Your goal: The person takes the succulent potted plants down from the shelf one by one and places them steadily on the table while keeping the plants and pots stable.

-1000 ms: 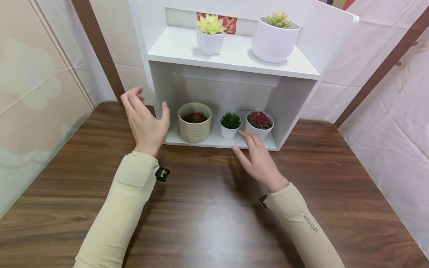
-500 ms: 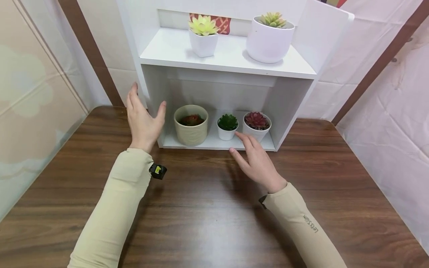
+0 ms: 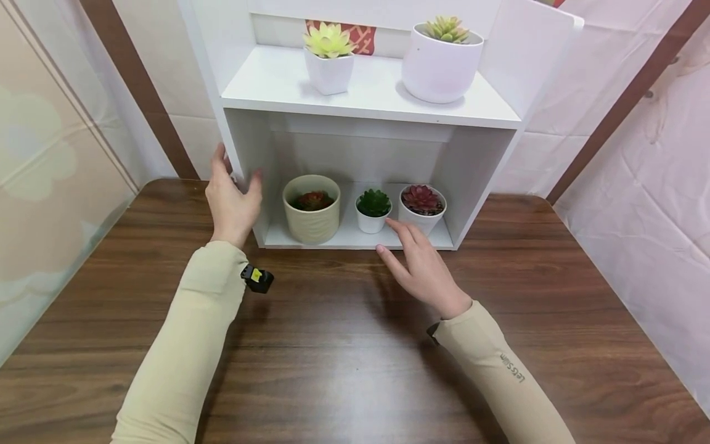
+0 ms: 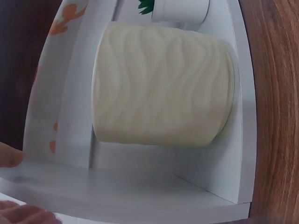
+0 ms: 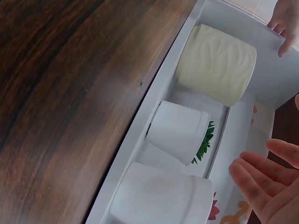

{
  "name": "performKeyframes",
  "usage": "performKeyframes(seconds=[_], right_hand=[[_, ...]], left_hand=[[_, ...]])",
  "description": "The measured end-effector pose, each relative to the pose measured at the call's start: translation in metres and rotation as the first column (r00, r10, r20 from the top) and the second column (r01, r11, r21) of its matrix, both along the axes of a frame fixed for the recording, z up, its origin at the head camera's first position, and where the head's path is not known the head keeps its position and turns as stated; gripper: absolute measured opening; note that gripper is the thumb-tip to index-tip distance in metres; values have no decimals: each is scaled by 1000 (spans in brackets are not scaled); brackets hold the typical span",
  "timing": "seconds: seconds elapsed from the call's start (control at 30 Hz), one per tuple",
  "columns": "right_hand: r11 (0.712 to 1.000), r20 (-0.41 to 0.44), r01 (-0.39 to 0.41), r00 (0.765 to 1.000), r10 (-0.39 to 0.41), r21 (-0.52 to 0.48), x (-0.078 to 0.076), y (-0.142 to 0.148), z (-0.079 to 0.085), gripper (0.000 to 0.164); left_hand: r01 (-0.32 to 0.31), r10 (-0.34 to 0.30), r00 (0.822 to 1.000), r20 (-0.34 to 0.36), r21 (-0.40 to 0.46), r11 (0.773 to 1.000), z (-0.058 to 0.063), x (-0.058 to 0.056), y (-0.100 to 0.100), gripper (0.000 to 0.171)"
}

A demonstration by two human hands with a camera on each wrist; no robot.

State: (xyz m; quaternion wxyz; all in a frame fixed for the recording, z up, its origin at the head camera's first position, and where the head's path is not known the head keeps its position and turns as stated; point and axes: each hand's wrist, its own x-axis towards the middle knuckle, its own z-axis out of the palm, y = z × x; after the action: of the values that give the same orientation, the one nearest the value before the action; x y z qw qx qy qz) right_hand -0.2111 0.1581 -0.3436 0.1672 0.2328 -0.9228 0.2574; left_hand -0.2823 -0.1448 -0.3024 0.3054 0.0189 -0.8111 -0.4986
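My left hand [image 3: 234,206] straddles the left side panel of a white two-tier shelf [image 3: 355,111], thumb on the inner face and fingers round the outside. Beside it, on the lower tier, stands a cream wavy-textured pot [image 3: 312,219] with a reddish plant inside. My right hand [image 3: 424,269] reaches in front of the lower tier with its fingers loosely extended, holding nothing. Its fingertips overlap the area between a small white pot with a green succulent [image 3: 373,209] and a white pot with a dark red succulent [image 3: 421,209].
On the upper tier stand a white faceted pot with a yellow-green succulent [image 3: 330,58] and a larger rounded white pot [image 3: 442,65]. The shelf sits toward the back of a dark wooden table [image 3: 333,345], with pale fabric [image 3: 638,185] hanging around.
My left hand has come in from beside the shelf onto its left panel, thumb now inside. The right hand keeps nearly the same pose. The view has shifted slightly, and the plants stay put.
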Motion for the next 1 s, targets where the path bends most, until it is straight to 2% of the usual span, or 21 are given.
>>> performKeyframes(seconds=[0.17,0.67,1.0], right_hand=[[1000,-6,-1,1000,1,-2,-1,-1,0,55],[1000,-18,-7,1000,7,-7,0,-4,-1,54],[1000,-52,-22,998,22,-4,-1,-5,-1,54]], left_hand=[[14,-14,1000,-4,-11,1000,-3,-2,-2,63],[-2,3,1000,16,-50,999,-8,-8,-4,68],[10,-8,999,34,-70,997,-7,-11,-2,43]])
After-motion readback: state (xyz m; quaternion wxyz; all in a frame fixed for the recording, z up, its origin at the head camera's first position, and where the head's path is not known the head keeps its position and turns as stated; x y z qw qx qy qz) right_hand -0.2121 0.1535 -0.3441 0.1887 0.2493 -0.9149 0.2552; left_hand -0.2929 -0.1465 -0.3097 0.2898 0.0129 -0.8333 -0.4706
